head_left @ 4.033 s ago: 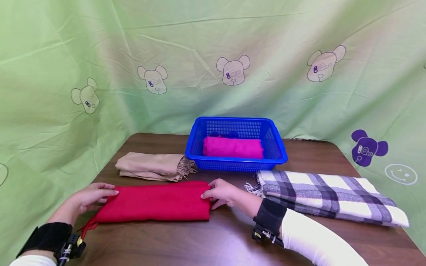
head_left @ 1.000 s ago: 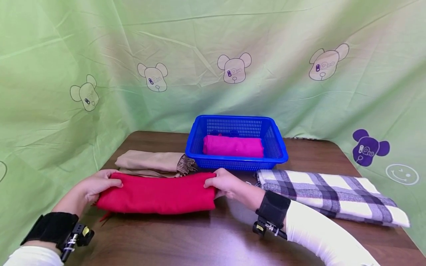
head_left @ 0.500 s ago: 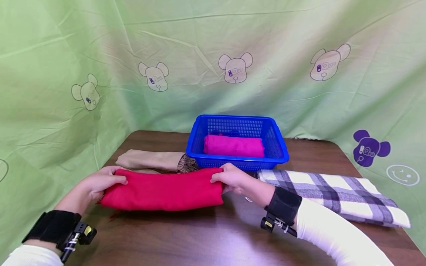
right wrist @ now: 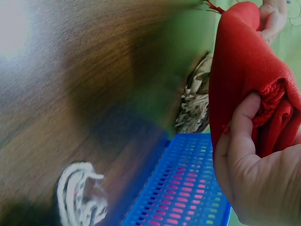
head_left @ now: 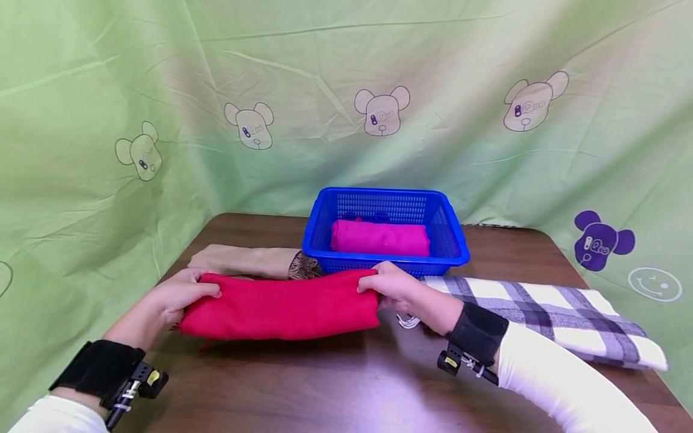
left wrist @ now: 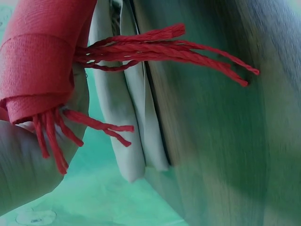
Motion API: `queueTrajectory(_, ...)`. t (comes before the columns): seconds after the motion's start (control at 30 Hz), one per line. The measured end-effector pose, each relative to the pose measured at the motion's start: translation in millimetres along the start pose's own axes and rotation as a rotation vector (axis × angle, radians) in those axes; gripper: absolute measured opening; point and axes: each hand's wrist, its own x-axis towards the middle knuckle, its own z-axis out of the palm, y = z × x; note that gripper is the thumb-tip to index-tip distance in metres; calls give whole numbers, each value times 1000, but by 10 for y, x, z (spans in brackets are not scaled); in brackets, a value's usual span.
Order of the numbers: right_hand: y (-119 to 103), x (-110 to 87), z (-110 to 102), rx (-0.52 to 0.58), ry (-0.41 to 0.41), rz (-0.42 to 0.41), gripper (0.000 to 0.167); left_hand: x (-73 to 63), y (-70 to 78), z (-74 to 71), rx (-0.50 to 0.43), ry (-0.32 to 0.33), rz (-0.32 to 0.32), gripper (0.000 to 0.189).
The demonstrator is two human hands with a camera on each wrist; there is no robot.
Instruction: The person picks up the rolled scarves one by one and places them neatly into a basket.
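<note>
A folded red scarf (head_left: 281,305) is held level above the table, gripped at both ends. My left hand (head_left: 184,293) pinches its left end, thumb on top; in the left wrist view red tassels (left wrist: 155,49) dangle from that end. At the other end my right hand (head_left: 397,285) grips the scarf with the thumb over it, and the right wrist view shows fingers (right wrist: 242,122) curled round the folded layers. Behind the scarf lies a folded beige scarf (head_left: 249,261), partly covered from sight. A folded pink scarf (head_left: 379,239) lies in the blue basket (head_left: 385,260).
A folded black-and-white checked scarf (head_left: 541,313) lies on the right of the wooden table (head_left: 303,391), its white fringe (right wrist: 80,193) near my right hand. A green curtain (head_left: 314,168) with bear prints hangs behind and to the left.
The red scarf has come up off the table in both hands. It has since moved away from me and to the right, toward the basket. The other scarves stay put.
</note>
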Motion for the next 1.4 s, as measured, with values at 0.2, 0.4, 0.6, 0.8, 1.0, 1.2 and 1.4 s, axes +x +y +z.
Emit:
queueTrajectory(0.2,-11,-29,-90,-40,26,-3,8,16,35,91,-8,15,14,15)
queueTrajectory(0.4,-23,-85,-186,-58,57,11,8,28,68,181,-28,0,25,10)
queueTrajectory(0.6,-25,-149,-298,-26,58,8,9,84,97,291,-54,0,30,10)
queueTrajectory(0.8,-5,-211,-387,-36,80,14,9,139,129,425,-25,50,49,12)
queueTrajectory(1.0,11,-281,-463,-54,104,17,7,181,186,546,11,85,44,18)
queueTrajectory(1.2,5,-355,-550,-78,138,30,10,234,227,645,6,81,47,21)
queueTrajectory(1.4,5,-411,-612,-102,163,31,13,297,239,707,-17,61,50,19)
